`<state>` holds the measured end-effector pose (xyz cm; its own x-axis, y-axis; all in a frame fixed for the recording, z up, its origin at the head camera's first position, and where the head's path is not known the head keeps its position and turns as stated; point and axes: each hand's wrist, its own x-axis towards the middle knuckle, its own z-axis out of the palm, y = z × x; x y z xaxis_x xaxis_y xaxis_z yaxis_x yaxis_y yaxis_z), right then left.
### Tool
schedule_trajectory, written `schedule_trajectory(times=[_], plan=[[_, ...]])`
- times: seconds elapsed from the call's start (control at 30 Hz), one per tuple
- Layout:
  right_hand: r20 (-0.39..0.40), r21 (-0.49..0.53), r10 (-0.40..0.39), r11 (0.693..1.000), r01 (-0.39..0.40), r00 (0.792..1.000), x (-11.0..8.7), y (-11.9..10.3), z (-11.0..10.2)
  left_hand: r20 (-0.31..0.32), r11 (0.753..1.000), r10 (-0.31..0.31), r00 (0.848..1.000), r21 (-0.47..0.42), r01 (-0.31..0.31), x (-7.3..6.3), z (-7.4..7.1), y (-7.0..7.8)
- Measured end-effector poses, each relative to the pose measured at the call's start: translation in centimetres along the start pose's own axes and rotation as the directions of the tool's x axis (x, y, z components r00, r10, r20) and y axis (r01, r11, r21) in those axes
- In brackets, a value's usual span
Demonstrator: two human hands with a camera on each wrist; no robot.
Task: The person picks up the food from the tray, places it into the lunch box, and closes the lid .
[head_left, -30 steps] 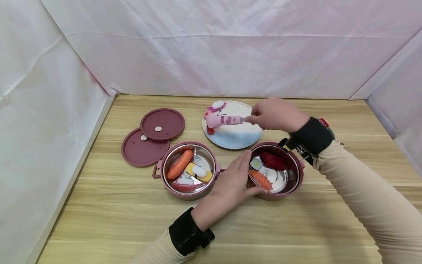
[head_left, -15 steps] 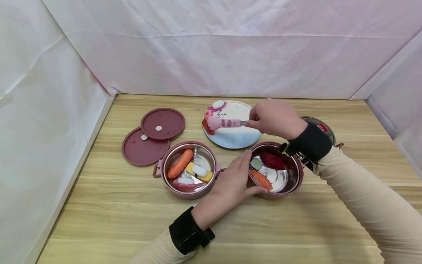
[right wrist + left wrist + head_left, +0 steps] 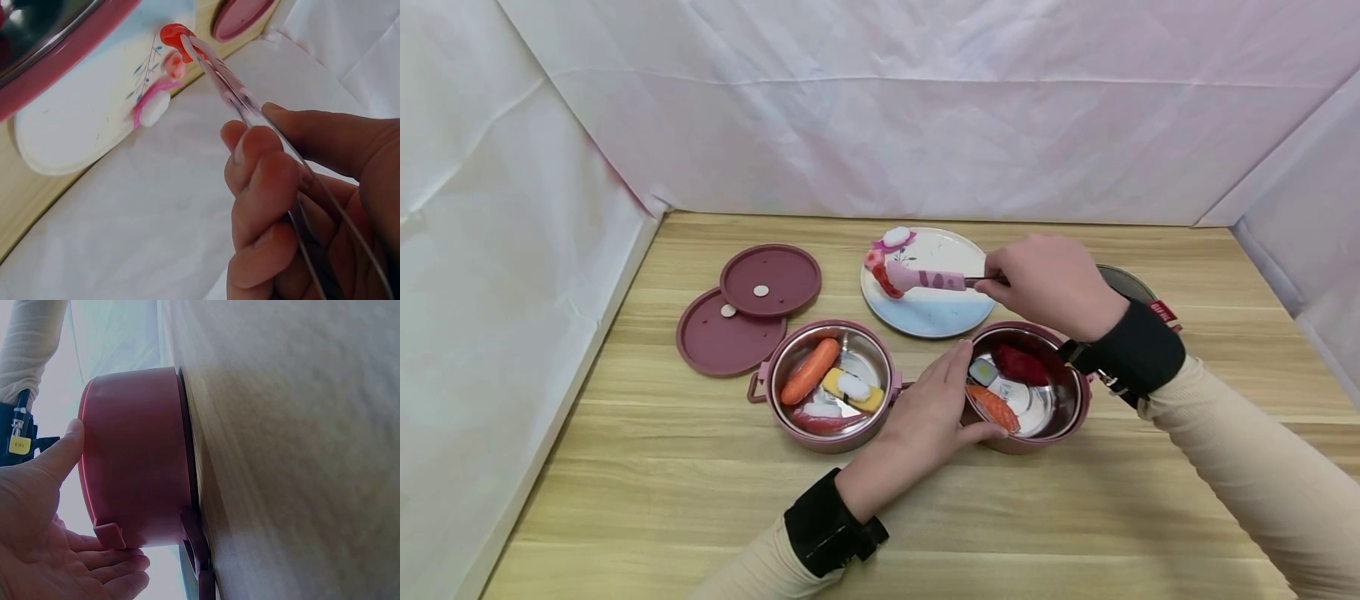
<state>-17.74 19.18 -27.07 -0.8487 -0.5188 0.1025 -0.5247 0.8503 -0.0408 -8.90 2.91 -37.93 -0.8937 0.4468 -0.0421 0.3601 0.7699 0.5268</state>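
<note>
My right hand (image 3: pixel 1048 279) grips tongs (image 3: pixel 940 280) with pink tips and metal arms over the plate. Their tips pinch a red piece of toy food (image 3: pixel 175 39), whose kind does not show clearly. The round plate (image 3: pixel 936 320) also bears a white-topped piece of toy sushi (image 3: pixel 895 237) on its far left side. My left hand (image 3: pixel 925 412) rests against the left side of the right-hand dark pink pot (image 3: pixel 1022 443), fingers along the wall and thumb (image 3: pixel 65 450) at the rim. Inside that pot lie salmon sushi (image 3: pixel 994 408), a sushi roll (image 3: pixel 982 372) and a dark red piece (image 3: pixel 1021 365).
A second pot (image 3: pixel 827 444) on the left holds a sausage (image 3: pixel 811 372), egg sushi (image 3: pixel 853 390) and another sushi piece (image 3: pixel 823 418). Two overlapping dark pink lids (image 3: pixel 771 271) lie behind it. A dark round thing (image 3: pixel 1123 282) is partly hidden behind the right wrist.
The tong tips have come onto the red piece, which has shifted slightly right with them. My right hand has moved to the right; my left hand has kept its place on the pot.
</note>
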Motion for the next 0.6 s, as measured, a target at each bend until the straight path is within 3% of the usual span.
schedule_trajectory(times=[0.6], plan=[[-0.07, -0.062, 0.098, 0.993, -0.102, 0.993, -5.7, 3.0, -3.0, 0.022, 1.0, -0.018, 1.0, -0.017, 0.018, 0.0, -0.1, 0.0]])
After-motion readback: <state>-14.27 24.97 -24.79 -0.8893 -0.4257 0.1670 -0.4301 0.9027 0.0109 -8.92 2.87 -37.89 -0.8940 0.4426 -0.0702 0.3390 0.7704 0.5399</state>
